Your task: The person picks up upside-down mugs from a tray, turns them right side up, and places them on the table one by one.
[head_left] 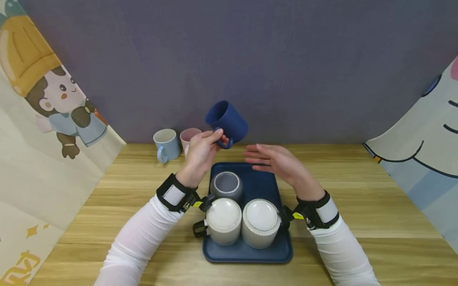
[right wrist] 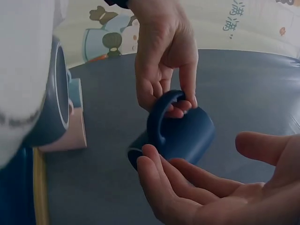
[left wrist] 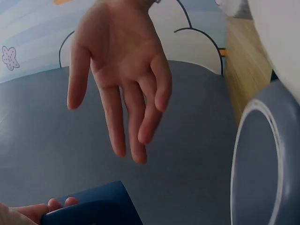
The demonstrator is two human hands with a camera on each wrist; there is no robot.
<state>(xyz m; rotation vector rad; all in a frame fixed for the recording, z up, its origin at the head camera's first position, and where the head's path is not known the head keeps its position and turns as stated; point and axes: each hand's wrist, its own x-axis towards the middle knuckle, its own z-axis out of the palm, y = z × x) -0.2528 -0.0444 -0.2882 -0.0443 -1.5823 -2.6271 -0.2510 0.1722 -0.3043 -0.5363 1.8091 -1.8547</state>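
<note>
A dark blue mug [head_left: 230,121] is held up tilted above the back of the tray, its open mouth toward the upper left. My left hand [head_left: 202,153] grips it by the handle [right wrist: 159,117], fingers curled through the loop. Over the tray's right back side is my right hand [head_left: 277,161], fingers extended and palm turned toward the mug, holding nothing. Below, the dark blue tray [head_left: 247,256] carries a grey mug [head_left: 227,186] and two white mugs, one on the left [head_left: 224,222] and one on the right [head_left: 260,224], all upside down.
A light blue mug [head_left: 168,146] and a pink mug [head_left: 187,137] stand upright at the back left of the wooden table [head_left: 358,198], the pink one partly behind my left hand. A grey-purple wall panel [head_left: 286,71] rises at the table's back edge.
</note>
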